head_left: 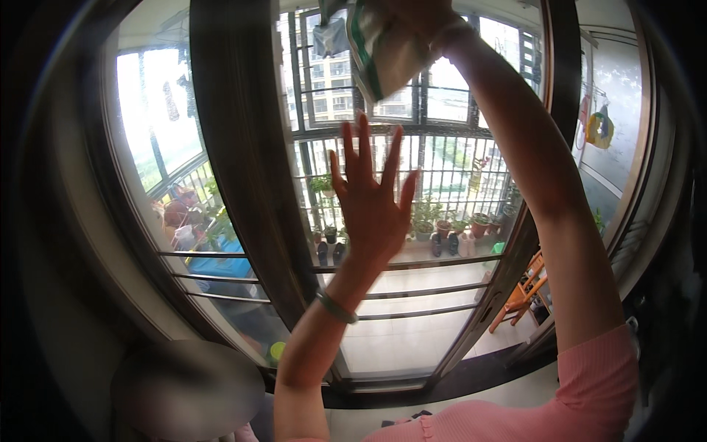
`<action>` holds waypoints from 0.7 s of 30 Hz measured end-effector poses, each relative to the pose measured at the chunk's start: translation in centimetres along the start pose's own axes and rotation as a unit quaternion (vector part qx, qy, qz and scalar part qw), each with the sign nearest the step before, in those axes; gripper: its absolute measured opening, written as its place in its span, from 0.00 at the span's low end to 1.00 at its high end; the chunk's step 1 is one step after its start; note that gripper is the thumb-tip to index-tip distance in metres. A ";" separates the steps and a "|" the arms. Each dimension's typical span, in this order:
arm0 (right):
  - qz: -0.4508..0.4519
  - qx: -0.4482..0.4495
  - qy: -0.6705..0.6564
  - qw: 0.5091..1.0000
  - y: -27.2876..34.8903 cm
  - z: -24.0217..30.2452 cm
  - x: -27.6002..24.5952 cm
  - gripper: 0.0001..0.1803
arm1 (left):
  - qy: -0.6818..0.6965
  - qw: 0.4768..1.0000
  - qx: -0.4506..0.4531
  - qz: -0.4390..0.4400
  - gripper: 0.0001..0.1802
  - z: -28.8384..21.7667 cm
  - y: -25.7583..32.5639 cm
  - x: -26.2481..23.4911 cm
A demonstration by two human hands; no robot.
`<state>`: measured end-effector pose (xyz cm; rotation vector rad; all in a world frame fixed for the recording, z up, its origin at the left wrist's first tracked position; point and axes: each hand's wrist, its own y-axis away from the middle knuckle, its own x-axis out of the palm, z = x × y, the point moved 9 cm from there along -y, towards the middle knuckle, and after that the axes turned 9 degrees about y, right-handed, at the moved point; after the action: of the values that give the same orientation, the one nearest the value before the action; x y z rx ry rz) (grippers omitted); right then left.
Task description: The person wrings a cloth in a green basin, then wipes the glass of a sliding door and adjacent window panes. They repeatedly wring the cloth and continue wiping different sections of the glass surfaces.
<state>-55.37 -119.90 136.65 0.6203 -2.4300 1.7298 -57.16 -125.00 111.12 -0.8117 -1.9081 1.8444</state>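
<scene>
High up, my right hand (426,16) presses a pale cloth with a green stripe (392,55) toward the upper part of a glass sliding door (390,324). The picture's top edge cuts off part of this hand, and its fingers are mostly hidden. My left hand (370,202) is raised in front of the same pane, open, with fingers spread and nothing in it. Whether its palm touches the glass I cannot tell. A greenish bangle (336,306) circles my left wrist.
A dark door frame post (236,162) stands left of my left hand. Beyond the glass are potted plants (442,225), several shoes and a barred railing (471,169). An orange wooden chair (519,295) stands at right. A blurred rounded shape (188,390) is at lower left.
</scene>
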 end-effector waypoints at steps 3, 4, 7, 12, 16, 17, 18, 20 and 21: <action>-0.104 -0.016 -0.015 0.994 2.4 0.2 -0.8 0.12 | 0.010 0.997 0.010 0.075 0.35 -1.9 6.9 3.3; -0.080 -0.022 -0.055 0.995 3.2 0.0 -1.4 0.13 | 0.027 0.993 0.019 0.110 0.36 -2.9 9.4 4.9; 0.093 -0.069 0.021 0.993 8.1 2.9 0.9 0.18 | 0.047 0.984 0.006 0.170 0.37 -1.6 15.0 5.3; 0.423 -0.050 -0.300 0.853 23.5 10.2 -1.9 0.19 | 0.084 0.986 0.131 0.062 0.23 -4.5 16.7 0.4; 0.131 -0.336 -0.184 0.914 31.9 14.5 -8.7 0.20 | 0.117 0.982 0.145 -0.005 0.26 -4.6 15.5 -1.9; 0.145 -0.325 -0.170 0.919 30.9 14.3 -8.1 0.21 | 0.119 0.984 0.131 -0.008 0.25 -4.0 15.1 -2.4; 0.156 -0.309 -0.165 0.924 29.1 14.3 -6.9 0.23 | 0.110 0.987 0.116 -0.007 0.25 -3.1 14.8 -3.2; 0.158 -0.250 -0.164 0.941 23.4 13.2 -4.2 0.29 | 0.090 0.992 0.092 0.005 0.24 -2.1 14.1 -4.2; 0.147 -0.199 -0.182 0.952 19.5 12.7 -2.2 0.34 | 0.073 0.994 0.081 0.013 0.22 -1.5 13.9 -4.8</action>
<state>-58.82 -125.70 114.23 0.5898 -3.1491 1.2175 -50.41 -127.09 98.13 -0.8944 -1.6430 1.8719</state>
